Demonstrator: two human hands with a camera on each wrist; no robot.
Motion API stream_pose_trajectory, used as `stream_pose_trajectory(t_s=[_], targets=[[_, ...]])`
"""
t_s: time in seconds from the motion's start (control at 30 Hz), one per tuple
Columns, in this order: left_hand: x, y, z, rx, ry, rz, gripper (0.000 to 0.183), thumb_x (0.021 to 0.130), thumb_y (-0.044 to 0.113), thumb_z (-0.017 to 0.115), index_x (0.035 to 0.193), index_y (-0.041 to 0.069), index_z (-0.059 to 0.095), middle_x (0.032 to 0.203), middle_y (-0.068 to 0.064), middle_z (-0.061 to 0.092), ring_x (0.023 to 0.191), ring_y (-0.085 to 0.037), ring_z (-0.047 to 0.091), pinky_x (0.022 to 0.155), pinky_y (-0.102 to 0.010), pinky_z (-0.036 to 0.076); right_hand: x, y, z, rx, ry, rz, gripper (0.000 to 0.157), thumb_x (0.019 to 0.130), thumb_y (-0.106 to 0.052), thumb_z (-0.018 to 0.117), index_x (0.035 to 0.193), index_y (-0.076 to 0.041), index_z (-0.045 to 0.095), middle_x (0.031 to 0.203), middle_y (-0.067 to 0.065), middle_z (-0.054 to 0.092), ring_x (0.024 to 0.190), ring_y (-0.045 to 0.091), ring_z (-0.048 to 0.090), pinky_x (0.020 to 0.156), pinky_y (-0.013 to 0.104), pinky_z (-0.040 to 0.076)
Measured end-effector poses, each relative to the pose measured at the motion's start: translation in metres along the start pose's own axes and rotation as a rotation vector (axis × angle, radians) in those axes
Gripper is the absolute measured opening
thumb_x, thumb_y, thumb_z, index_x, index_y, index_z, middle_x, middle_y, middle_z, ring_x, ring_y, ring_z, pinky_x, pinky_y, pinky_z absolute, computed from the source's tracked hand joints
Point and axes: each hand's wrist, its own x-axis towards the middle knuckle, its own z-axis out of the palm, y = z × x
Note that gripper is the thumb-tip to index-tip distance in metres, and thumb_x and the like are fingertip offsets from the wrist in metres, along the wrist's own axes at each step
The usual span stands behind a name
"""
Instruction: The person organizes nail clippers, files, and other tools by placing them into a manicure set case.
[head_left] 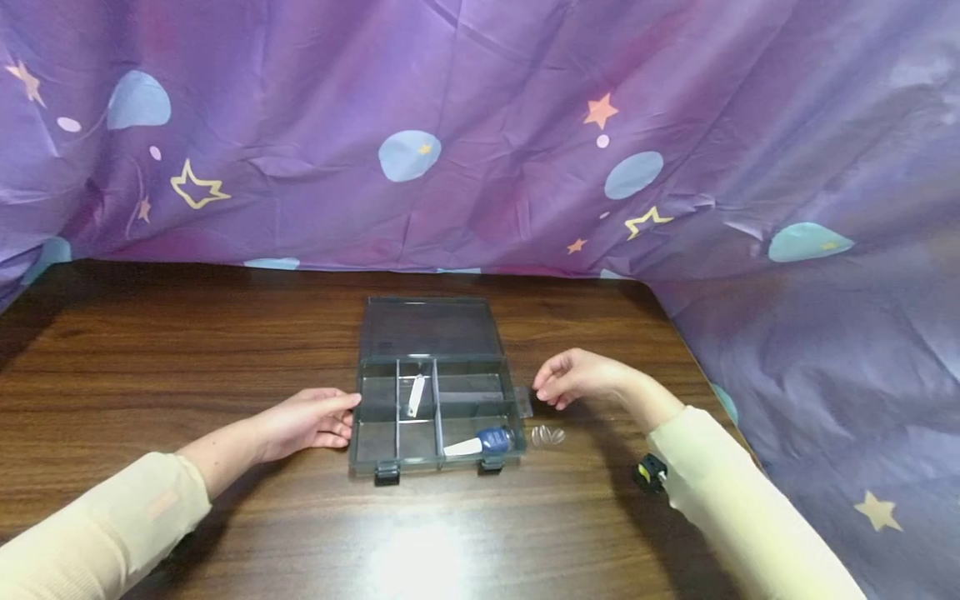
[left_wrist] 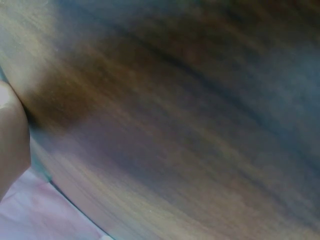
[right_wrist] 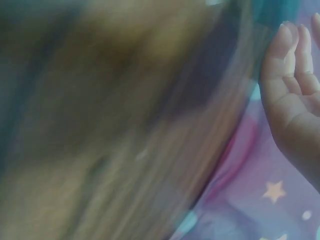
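Note:
A see-through grey compartment box (head_left: 468,410) lies on the table with its lid (head_left: 431,327) swung back. My left hand (head_left: 311,421) rests against its left wall, thumb at the rim; the left wrist view catches only a part of this hand. Inside are a silvery nail clipper (head_left: 416,395) and a bottle (head_left: 491,439) with a blue body and a white tapered cap. Right of the box, my right hand (head_left: 573,379) hovers with fingertips at the edge of a thin clear sheet (head_left: 523,402). Several small clear curved pieces (head_left: 547,435) lie in front of it.
Two black latches (head_left: 387,474) stick out from the box's front edge. The brown wooden table (head_left: 187,333) shows a bright glare in front of the box. A purple star-patterned cloth (head_left: 300,167) hangs behind and along the right side. A small black device (head_left: 651,472) sits by the right sleeve.

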Motion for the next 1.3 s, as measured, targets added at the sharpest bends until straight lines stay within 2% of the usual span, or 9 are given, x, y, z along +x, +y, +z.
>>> stream_pose_trajectory(t_s=[0.23,0.37,0.47,0.63,0.77,0.87,1.03,1.17,1.3], targets=[[-0.002,-0.001,-0.001,0.002,0.021,-0.002,0.016,0.096,0.027,0.046,0.09,0.012,0.046,0.08,0.004,0.051,0.071,-0.003,0.055,0.071,-0.017,0.053,-0.01,0.028,0.001,-0.031,0.002,0.051,0.019,0.082,-0.001,0.062,0.096,0.01,0.056,0.069,-0.007,0.063,0.062,0.005,0.057,0.059,0.019,0.051],[-0.002,0.0,-0.001,0.004,0.023,-0.004,0.016,0.096,0.027,0.046,0.09,0.012,0.046,0.079,0.005,0.051,0.071,-0.003,0.055,0.071,-0.017,0.053,-0.012,0.035,0.007,-0.084,0.031,0.041,0.025,0.079,0.0,0.064,0.096,0.015,0.055,0.068,-0.009,0.062,0.06,0.004,0.056,0.057,0.018,0.05],[-0.002,0.0,-0.001,0.007,0.023,-0.004,0.016,0.096,0.027,0.046,0.09,0.012,0.046,0.08,0.004,0.051,0.071,-0.003,0.055,0.071,-0.017,0.053,-0.014,0.037,0.013,-0.173,0.085,0.007,0.026,0.076,0.001,0.067,0.094,0.016,0.056,0.066,-0.009,0.06,0.059,0.003,0.055,0.055,0.018,0.05],[-0.001,-0.001,0.0,0.006,0.022,-0.006,0.016,0.096,0.026,0.045,0.09,0.011,0.046,0.08,0.004,0.051,0.072,-0.003,0.055,0.071,-0.017,0.053,-0.016,0.034,0.024,-0.405,0.183,-0.033,0.016,0.069,-0.001,0.073,0.08,0.006,0.063,0.062,-0.006,0.057,0.055,0.004,0.052,0.052,0.02,0.05],[-0.002,0.0,0.0,0.009,0.02,-0.003,0.016,0.096,0.026,0.045,0.09,0.012,0.046,0.08,0.004,0.051,0.072,-0.003,0.055,0.071,-0.017,0.053,-0.019,0.031,0.025,-0.509,0.193,-0.047,0.009,0.069,-0.001,0.072,0.074,0.001,0.065,0.063,-0.003,0.06,0.055,0.005,0.053,0.053,0.022,0.052],[-0.002,0.0,0.001,0.01,0.014,0.001,0.016,0.096,0.026,0.044,0.09,0.012,0.046,0.08,0.004,0.052,0.072,-0.003,0.055,0.071,-0.017,0.053,-0.02,0.032,0.021,-0.472,0.129,-0.059,0.007,0.072,0.0,0.069,0.076,0.004,0.065,0.065,-0.002,0.063,0.057,0.005,0.054,0.055,0.023,0.052],[-0.001,0.001,0.002,0.011,0.008,0.001,0.017,0.096,0.027,0.045,0.092,0.011,0.046,0.08,0.005,0.052,0.072,-0.003,0.055,0.071,-0.017,0.053,-0.022,0.036,0.012,-0.313,0.025,-0.026,0.015,0.074,0.002,0.067,0.083,0.013,0.063,0.065,-0.006,0.063,0.059,0.004,0.055,0.056,0.022,0.052],[-0.001,0.001,0.002,0.01,0.007,0.004,0.017,0.096,0.027,0.046,0.092,0.011,0.046,0.08,0.005,0.053,0.072,-0.003,0.055,0.071,-0.017,0.053,-0.023,0.034,0.008,-0.226,-0.003,0.019,0.022,0.076,0.001,0.066,0.09,0.017,0.061,0.065,-0.007,0.063,0.057,0.005,0.055,0.056,0.02,0.052],[-0.001,0.001,0.002,0.015,0.01,-0.001,0.016,0.096,0.027,0.045,0.091,0.011,0.045,0.08,0.005,0.052,0.072,-0.003,0.055,0.071,-0.017,0.053,-0.025,0.027,0.005,-0.197,-0.013,0.03,0.025,0.078,0.001,0.065,0.093,0.019,0.059,0.067,-0.005,0.064,0.056,0.006,0.056,0.057,0.019,0.052]])
